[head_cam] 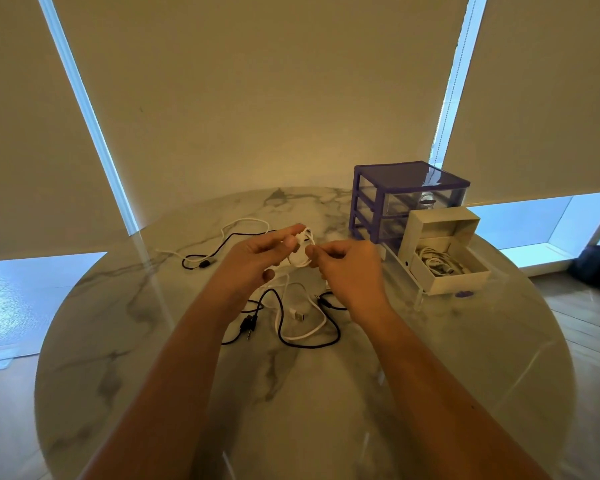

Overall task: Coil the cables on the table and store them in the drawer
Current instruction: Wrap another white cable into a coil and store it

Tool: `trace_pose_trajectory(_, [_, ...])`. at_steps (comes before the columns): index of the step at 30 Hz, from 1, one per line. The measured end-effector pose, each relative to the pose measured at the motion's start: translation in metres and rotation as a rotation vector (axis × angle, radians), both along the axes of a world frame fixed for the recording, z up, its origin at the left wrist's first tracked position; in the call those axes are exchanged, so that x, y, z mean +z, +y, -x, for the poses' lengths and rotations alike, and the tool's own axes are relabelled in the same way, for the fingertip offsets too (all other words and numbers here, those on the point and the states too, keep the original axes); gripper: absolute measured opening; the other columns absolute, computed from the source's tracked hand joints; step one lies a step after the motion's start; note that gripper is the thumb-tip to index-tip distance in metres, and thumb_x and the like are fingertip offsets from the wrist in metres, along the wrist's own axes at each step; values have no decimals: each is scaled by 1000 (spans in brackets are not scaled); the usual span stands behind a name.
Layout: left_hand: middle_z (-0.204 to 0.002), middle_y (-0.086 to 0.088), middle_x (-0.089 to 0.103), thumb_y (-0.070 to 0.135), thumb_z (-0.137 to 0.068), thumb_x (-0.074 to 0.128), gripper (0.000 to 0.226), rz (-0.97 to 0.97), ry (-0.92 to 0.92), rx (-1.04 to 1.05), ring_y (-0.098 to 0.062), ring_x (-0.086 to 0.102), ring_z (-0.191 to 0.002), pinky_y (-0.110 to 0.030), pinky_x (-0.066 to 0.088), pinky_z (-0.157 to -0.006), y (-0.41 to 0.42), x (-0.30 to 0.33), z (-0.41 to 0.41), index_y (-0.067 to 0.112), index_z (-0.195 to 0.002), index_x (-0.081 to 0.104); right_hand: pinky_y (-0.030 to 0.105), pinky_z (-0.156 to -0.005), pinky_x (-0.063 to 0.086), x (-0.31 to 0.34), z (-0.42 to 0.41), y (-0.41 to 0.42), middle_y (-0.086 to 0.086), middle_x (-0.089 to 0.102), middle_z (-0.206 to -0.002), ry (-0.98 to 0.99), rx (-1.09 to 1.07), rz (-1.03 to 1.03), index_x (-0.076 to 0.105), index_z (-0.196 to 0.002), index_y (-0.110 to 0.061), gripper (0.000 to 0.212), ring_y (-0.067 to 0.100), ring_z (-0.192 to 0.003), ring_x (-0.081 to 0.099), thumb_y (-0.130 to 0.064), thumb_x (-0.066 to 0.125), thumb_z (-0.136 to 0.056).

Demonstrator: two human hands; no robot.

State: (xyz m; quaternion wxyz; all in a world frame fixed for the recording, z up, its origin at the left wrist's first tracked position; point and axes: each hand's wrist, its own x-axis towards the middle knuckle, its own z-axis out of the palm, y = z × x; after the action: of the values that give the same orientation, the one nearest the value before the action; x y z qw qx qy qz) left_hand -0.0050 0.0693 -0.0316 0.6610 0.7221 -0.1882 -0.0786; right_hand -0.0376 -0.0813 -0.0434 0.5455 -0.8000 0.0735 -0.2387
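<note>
Hands coiling white cable (pixel 300 252) over round desk (pixel 326 393).
Left hand (pixel 257 254) and right hand (pixel 349 268) both pinch it; no readable writing; open drawer (pixel 444 261) at two o'clock.

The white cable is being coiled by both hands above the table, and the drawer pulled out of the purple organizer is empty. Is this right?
Not quite. The head view shows the pulled-out drawer already holds white cables. The rest stands: the left hand and right hand coil the white cable above the table, beside the purple organizer.
</note>
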Motion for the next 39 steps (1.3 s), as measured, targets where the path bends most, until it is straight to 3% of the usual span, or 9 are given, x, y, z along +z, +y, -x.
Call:
trace_pose_trajectory(2, [-99, 5, 68, 35, -89, 63, 22, -7, -46, 51, -3, 55, -93, -22, 40, -78, -1, -2, -1, 45, -108, 69, 18, -59, 44, 1, 1, 1, -12, 62, -57, 2, 20, -43, 76, -79, -14, 15, -3, -50, 55, -25, 69, -86])
trace_pose_trajectory(5, [-103, 10, 70, 33, -89, 65, 25, -3, -89, 107, -3, 62, -98, -21, 45, -76, -1, -5, -6, 42, -112, 66, 22, -64, 49, 1, 1, 2, -10, 64, -60, -14, 42, -70, 76, -81, -13, 14, -1, -54, 58, -25, 70, -86])
trace_pose_trajectory(10, [-96, 9, 69, 26, -96, 56, 15, -76, -160, 93, -4, 63, -89, -23, 50, -80, -8, -9, -7, 37, -102, 63, 23, -66, 53, 0, 0, 4, -7, 69, -67, -40, 65, -64, 77, -89, -14, 11, -3, -57, 60, -22, 70, -86])
trace_pose_trajectory(15, [-93, 6, 69, 20, -96, 55, 14, -67, -124, 112, -8, 63, -90, -27, 49, -83, -11, -8, -7, 30, -100, 65, 8, -54, 41, -1, 0, 4, -11, 66, -66, -28, 33, 0, 77, -92, -17, 12, -8, -53, 56, -23, 68, -87])
trace_pose_trajectory(21, [-85, 11, 69, 26, -93, 59, 16, -106, -227, 148, 7, 62, -76, -8, 47, -71, -8, -10, -10, 25, -105, 70, 10, -54, 42, 0, 1, 3, -11, 67, -67, -21, 44, 7, 77, -92, -17, 14, -7, -52, 56, -26, 68, -87])
trace_pose_trajectory(25, [-90, 22, 65, 27, -93, 61, 12, -276, -358, 229, 11, 58, -85, -1, 41, -70, -6, -13, -13, 29, -102, 69, 7, -53, 39, -1, 0, 3, -12, 66, -67, -14, 49, 22, 77, -92, -16, 12, -9, -54, 56, -23, 68, -87])
trace_pose_trajectory(32, [-85, 7, 74, 28, -87, 66, 11, -161, -171, 65, 0, 68, -78, -8, 49, -69, 0, -6, -11, 20, -93, 69, 24, -75, 54, 1, -1, -2, -3, 74, -86, -54, 1, 103, 76, -100, -15, 18, 6, -77, 67, -25, 68, -88])
trace_pose_trajectory(39, [-84, 1, 75, 31, -85, 69, 13, -27, -7, 68, -6, 68, -78, -18, 54, -76, 0, -3, -6, 19, -88, 73, 27, -76, 54, 0, 0, 0, -2, 74, -88, -82, -43, 196, 75, -102, -17, 20, 7, -78, 66, -28, 64, -90])
